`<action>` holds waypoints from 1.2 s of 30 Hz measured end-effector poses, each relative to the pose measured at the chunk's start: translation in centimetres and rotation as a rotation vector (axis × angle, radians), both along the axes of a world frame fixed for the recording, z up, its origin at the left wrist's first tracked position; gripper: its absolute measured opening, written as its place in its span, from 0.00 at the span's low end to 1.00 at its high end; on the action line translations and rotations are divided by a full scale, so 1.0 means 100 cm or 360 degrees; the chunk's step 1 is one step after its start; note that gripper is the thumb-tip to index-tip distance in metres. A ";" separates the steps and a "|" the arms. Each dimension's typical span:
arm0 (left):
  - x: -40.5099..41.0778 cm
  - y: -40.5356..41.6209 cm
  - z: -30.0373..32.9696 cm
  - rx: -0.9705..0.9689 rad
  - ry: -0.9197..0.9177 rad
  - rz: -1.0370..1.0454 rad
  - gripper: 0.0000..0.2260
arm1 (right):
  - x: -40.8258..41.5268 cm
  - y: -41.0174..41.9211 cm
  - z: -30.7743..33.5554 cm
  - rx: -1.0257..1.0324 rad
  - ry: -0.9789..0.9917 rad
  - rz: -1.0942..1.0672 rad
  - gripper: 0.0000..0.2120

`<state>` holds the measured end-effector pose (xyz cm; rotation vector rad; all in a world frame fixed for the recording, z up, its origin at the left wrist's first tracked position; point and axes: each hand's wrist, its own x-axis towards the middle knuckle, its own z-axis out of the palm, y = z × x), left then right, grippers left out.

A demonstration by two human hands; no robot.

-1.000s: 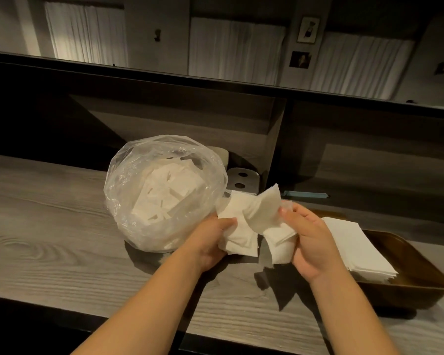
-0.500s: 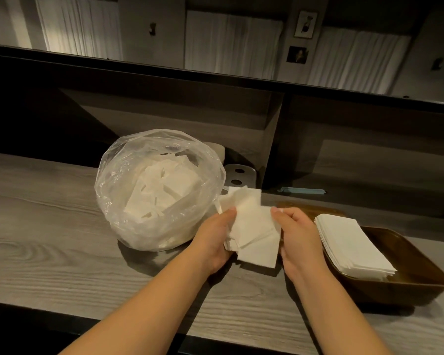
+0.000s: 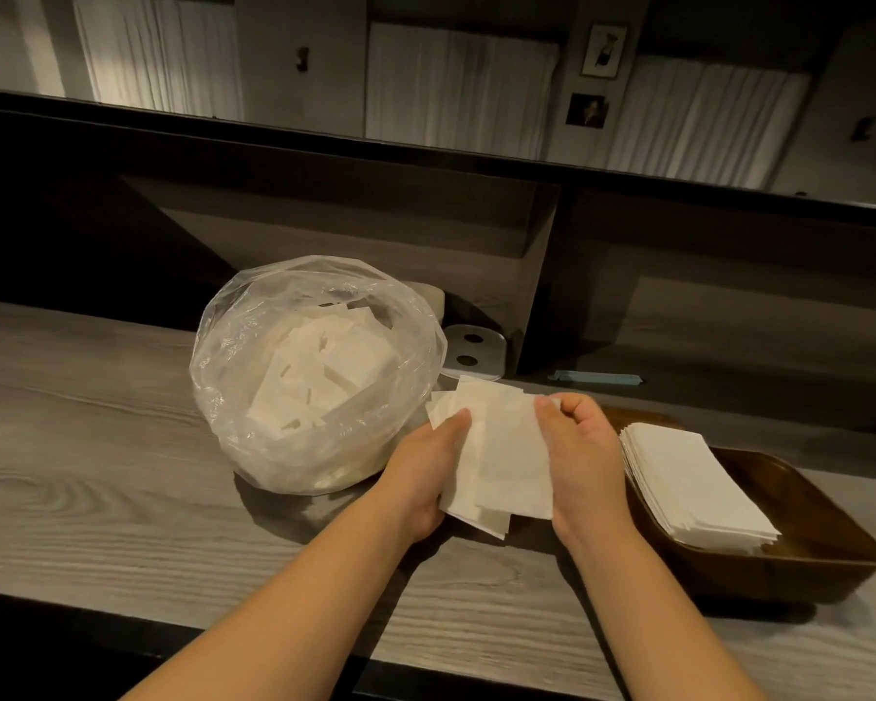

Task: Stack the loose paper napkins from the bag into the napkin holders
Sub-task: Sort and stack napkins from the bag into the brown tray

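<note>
Squaring a small sheaf of thin white paper napkins (image 3: 506,457) just beside the clear plastic bag (image 3: 314,371), left hand (image 3: 425,473) and right hand (image 3: 582,462) pinch its side edges, thumbs on top: light, limp stuff, best held by the edges.

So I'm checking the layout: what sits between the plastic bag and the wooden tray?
In the head view, both hands, left hand and right hand, holding a bunch of napkins between plastic bag and wooden tray.

Grey wood-grain counter (image 3: 97,478) under dark shelving

A metal plate with two holes (image 3: 471,352) stands at the back of the counter; a pale blue strip (image 3: 597,377) lies to its right; white curtains (image 3: 456,88) and two small framed pictures (image 3: 595,78) hang beyond.
</note>
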<state>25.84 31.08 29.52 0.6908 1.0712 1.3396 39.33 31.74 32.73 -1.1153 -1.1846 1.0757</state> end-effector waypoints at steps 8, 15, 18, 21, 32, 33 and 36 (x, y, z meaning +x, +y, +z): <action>0.002 0.000 0.001 -0.0048 -0.0232 0.0021 0.14 | -0.016 0.006 -0.013 -0.0236 0.0056 0.0049 0.06; 0.003 -0.001 0.004 -0.0097 -0.0363 0.0037 0.14 | -0.015 0.007 -0.015 -0.0336 0.0192 0.0073 0.05; 0.004 -0.002 0.005 -0.0089 -0.0385 0.0036 0.14 | -0.011 0.005 -0.016 -0.0214 0.0061 0.0008 0.03; 0.004 0.000 0.004 -0.0051 -0.0366 0.0093 0.14 | -0.007 0.004 -0.014 -0.0100 0.0096 -0.0053 0.01; 0.005 -0.006 0.007 -0.0047 -0.0195 -0.0203 0.13 | -0.010 0.009 -0.011 -0.0186 0.0048 0.0086 0.10; 0.005 -0.006 0.008 -0.0051 -0.0206 -0.0219 0.13 | -0.012 0.009 -0.011 -0.0203 -0.0013 0.0143 0.13; 0.004 -0.007 0.009 0.0000 -0.0079 -0.0323 0.15 | -0.019 0.010 -0.016 -0.0156 -0.0317 0.0279 0.23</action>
